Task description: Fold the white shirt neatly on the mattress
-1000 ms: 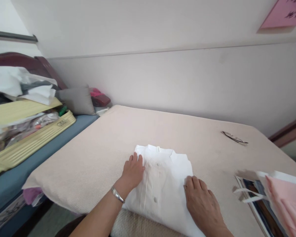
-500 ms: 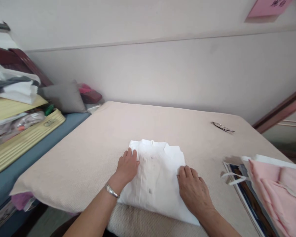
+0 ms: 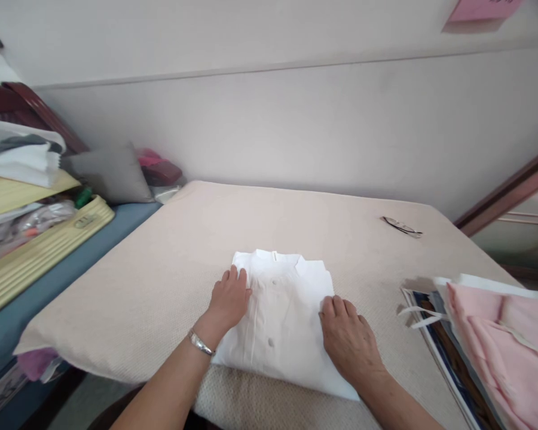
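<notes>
A folded white shirt (image 3: 287, 322) lies flat with its collar away from me and two buttons showing down the front. My left hand (image 3: 230, 297), with a silver bracelet (image 3: 200, 343) at the wrist, rests on the shirt's left edge, fingers laid out and slightly apart. On the opposite edge lies my right hand (image 3: 348, 337), palm down, its fingers loosely bent and touching the cloth. The undersides of both hands are hidden.
A cream cover (image 3: 161, 269) spreads under the shirt. Glasses (image 3: 402, 227) lie at the back right. Folded pink cloth (image 3: 497, 334) tops a stack at the right. A grey cushion (image 3: 112, 173) and a yellow plastic container (image 3: 49, 251) stand at the left, beside a wall (image 3: 273, 131).
The whole view has shifted slightly. Both hands keep their places on the shirt's edges, and the shirt looks the same.
</notes>
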`<action>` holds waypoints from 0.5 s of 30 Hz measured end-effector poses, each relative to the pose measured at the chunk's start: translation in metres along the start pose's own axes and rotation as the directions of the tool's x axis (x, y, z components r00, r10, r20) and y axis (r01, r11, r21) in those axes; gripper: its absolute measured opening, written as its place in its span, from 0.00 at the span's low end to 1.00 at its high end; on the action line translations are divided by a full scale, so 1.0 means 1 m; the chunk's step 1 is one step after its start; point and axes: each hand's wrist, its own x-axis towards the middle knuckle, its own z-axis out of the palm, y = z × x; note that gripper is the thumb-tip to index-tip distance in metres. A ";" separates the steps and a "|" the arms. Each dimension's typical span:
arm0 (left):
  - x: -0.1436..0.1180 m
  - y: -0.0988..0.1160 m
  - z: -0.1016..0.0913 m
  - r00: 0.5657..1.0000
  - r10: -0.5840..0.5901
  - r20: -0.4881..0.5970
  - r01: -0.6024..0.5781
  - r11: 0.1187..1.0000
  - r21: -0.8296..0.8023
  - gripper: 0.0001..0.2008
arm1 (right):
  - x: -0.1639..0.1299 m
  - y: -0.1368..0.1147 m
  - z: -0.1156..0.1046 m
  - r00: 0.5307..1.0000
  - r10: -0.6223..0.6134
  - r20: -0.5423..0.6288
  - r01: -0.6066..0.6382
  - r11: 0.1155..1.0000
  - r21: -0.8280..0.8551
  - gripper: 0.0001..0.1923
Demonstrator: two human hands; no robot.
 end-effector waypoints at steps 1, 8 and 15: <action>0.000 0.000 -0.001 1.000 0.000 0.001 0.000 1.000 0.000 0.21 | 0.000 0.000 0.000 1.000 -0.001 -0.001 0.001 1.000 0.001 0.09; -0.001 0.002 -0.003 1.000 0.000 -0.006 0.000 1.000 0.006 0.21 | -0.001 0.000 -0.003 1.000 0.000 0.004 0.000 1.000 -0.010 0.09; 0.001 0.001 -0.001 1.000 0.016 -0.018 -0.015 1.000 0.022 0.21 | 0.001 -0.001 -0.007 1.000 0.014 0.005 -0.014 1.000 0.015 0.09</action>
